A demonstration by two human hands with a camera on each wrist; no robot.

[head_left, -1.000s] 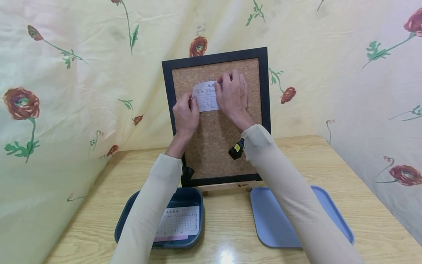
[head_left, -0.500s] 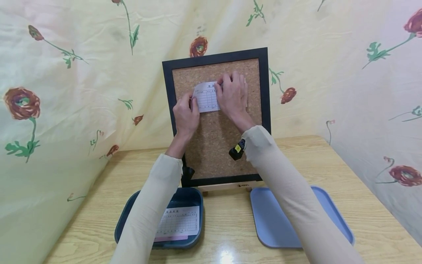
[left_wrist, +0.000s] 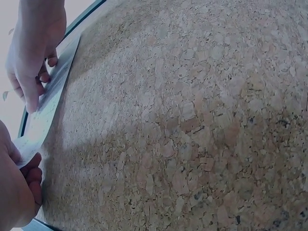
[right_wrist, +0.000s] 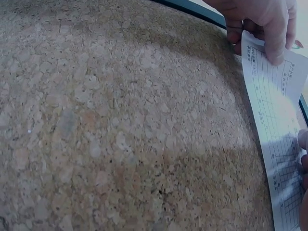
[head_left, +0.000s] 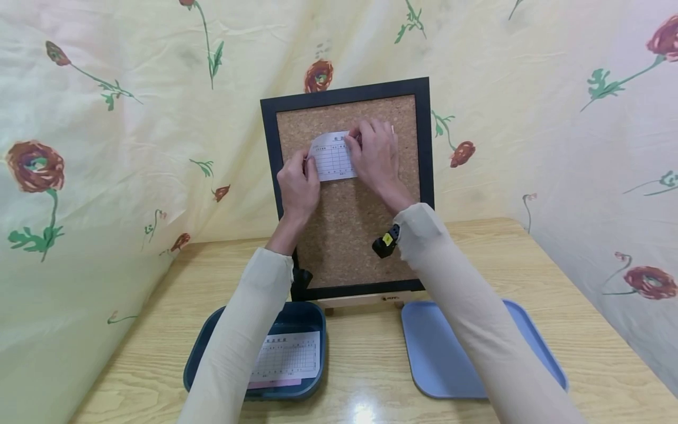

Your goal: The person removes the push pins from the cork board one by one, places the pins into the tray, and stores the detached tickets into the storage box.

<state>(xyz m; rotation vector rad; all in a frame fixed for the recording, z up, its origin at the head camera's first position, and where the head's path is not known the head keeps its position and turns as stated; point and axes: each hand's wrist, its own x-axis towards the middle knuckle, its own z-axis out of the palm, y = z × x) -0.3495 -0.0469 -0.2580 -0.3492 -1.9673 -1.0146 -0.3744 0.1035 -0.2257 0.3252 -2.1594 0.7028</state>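
Note:
A white printed form (head_left: 329,160) lies against the upper part of a black-framed cork board (head_left: 357,235). My left hand (head_left: 299,187) pinches its left edge; in the right wrist view, the thumb rests on the printed face of the form (right_wrist: 276,125) with fingers behind the edge. That corner bends slightly off the cork. My right hand (head_left: 377,158) lies over the form's right part, its fingers bent and fingertips at the paper near the top edge. In the left wrist view the right hand's fingers (left_wrist: 31,94) touch the form; I cannot tell whether they pinch anything small.
A dark blue bin (head_left: 321,353) with another printed form (head_left: 288,356) and a pink strip (head_left: 275,383) stands at the front left, partly behind the left sleeve. At the right, a light blue tray (head_left: 439,359) sits under the right forearm. Floral cloth (head_left: 132,147) hangs behind the table.
The right wrist has shifted slightly right and down, and the right fingers have bent lower over the form. The left hand keeps its pinch in place.

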